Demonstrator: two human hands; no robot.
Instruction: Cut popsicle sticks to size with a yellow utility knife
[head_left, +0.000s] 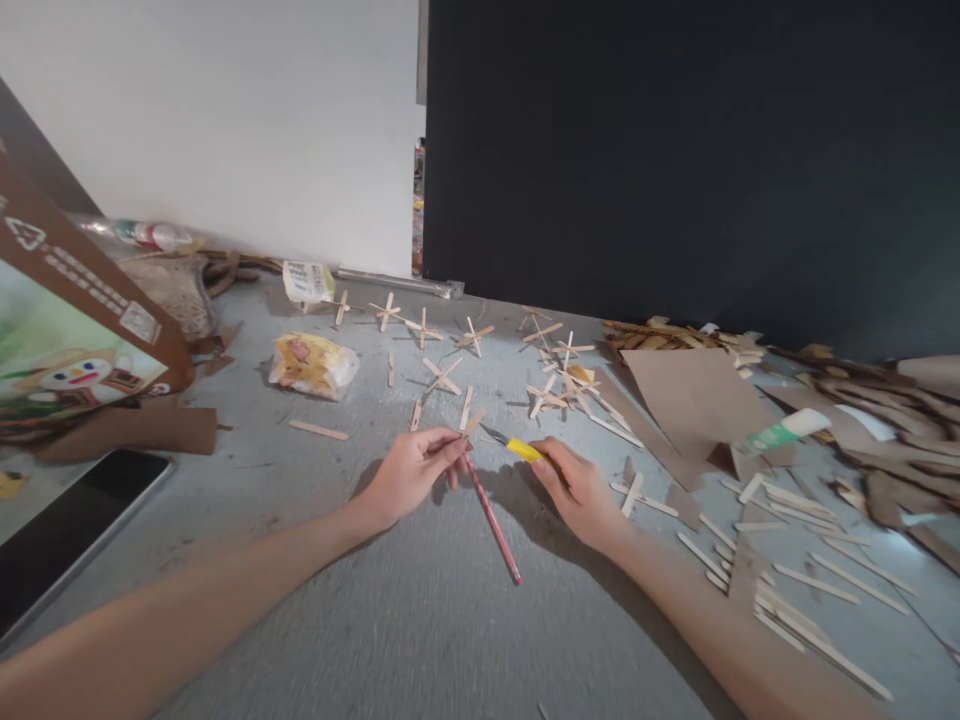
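My left hand (414,470) pinches a short wooden craft stick (474,424) between thumb and fingers. In my right hand (574,485) is a yellow utility knife (523,449), its blade pointing left, close to the stick; whether they touch I cannot tell. A red patterned pencil (496,530) slants from under my left fingers toward me on the grey table (360,640). Just beyond my hands are loose stick pieces and several crossed-stick shapes, one of them a flat cross (442,376).
A phone (79,530) and a printed carton (82,300) stand at the left, near a yellow-printed packet (311,366). To the right lie brown cardboard (690,400), a green-and-white tube (787,430) and many scattered sticks (814,583). Black (675,160) and white panels (225,120) rise behind.
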